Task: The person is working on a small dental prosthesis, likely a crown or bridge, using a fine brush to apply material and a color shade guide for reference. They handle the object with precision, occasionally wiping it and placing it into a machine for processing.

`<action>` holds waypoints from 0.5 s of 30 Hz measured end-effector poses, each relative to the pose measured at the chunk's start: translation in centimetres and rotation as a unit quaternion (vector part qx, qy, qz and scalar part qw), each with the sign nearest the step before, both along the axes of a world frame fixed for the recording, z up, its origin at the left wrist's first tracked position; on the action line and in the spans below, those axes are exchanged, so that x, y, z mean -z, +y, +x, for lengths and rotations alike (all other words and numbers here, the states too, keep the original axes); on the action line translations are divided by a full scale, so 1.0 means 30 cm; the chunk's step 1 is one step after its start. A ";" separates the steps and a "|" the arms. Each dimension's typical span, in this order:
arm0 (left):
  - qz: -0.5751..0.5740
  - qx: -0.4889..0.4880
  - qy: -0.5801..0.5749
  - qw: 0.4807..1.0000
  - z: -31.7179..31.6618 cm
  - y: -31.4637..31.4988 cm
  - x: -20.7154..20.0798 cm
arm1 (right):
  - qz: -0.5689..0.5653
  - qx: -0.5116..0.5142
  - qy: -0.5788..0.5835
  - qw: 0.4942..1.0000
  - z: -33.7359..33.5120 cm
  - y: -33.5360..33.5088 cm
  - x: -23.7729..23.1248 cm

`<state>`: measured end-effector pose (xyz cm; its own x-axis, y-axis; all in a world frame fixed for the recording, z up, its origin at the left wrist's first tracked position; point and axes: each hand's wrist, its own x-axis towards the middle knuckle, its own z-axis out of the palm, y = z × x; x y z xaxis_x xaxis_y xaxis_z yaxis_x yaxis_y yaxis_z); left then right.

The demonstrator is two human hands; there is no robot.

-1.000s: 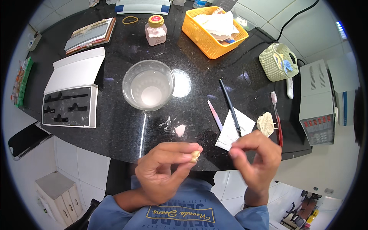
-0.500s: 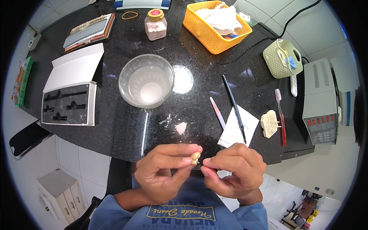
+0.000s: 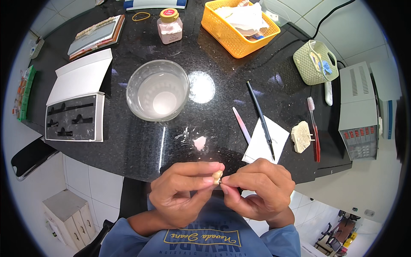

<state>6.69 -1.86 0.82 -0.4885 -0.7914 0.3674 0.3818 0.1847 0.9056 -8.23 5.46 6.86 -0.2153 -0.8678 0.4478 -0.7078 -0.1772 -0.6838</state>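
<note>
Close to the table's front edge, my left hand (image 3: 182,188) pinches a small cream tooth-shaped piece (image 3: 217,175) between thumb and fingertips. My right hand (image 3: 261,186) is closed in a pinch, its fingertips against the lower right side of the piece. A tiny dark bit shows where they meet; what the right fingers hold is too small to make out. Just beyond the hands, a small patch of pink material (image 3: 199,143) lies on the black tabletop (image 3: 141,150) beside whitish smears.
A glass bowl of cloudy liquid (image 3: 132,92) stands ahead. To the right lie a dark thin brush (image 3: 258,112), a pink tapered tool (image 3: 241,124), white paper (image 3: 274,132), a cream dental cast (image 3: 301,136) and a red toothbrush (image 3: 315,132). An opened box (image 3: 99,120) sits left.
My right fingertips have moved slightly left and now meet the tooth-shaped piece, where a small gap was before. The view has shifted a little; my left hand keeps its pinch.
</note>
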 end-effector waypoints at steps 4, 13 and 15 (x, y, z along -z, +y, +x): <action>-0.009 0.006 0.004 1.000 0.000 -0.004 0.004 | 0.001 -0.002 0.001 1.000 -0.002 0.000 0.001; -0.007 0.009 0.010 1.000 -0.003 -0.004 0.006 | 0.001 -0.002 -0.002 1.000 -0.003 -0.002 0.001; -0.004 0.009 0.011 1.000 -0.003 -0.002 0.007 | 0.001 -0.001 0.000 1.000 -0.003 -0.002 0.000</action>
